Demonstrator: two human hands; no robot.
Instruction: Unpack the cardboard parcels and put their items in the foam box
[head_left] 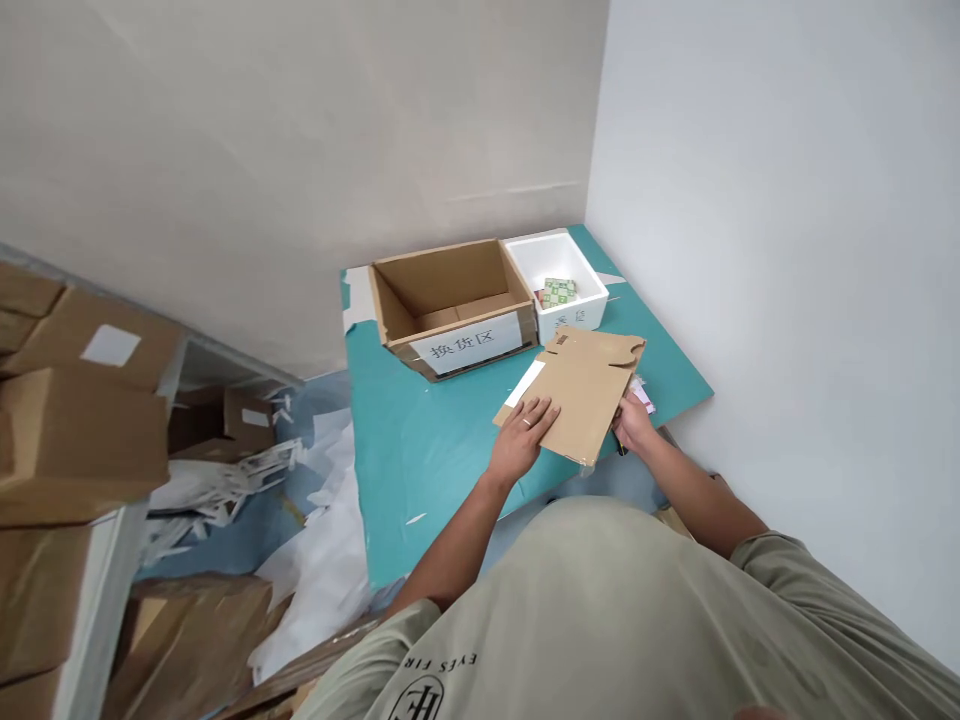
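A flattened brown cardboard box (581,385) lies on the teal table (420,440), tilted toward the right. My left hand (521,435) rests flat on its near left corner, fingers stretched out, a ring on one finger. My right hand (632,422) grips the flat box's near right edge, its fingers tucked under the cardboard. A white label strip (525,382) shows along the flat box's left edge.
Behind the flat box stands an open cardboard box (454,305) with a white label, and a white foam box (559,280) holding a green patterned packet (559,292). Stacked cartons (75,420) fill the left. White paper and scraps (300,540) litter the floor. Walls close in on the right and back.
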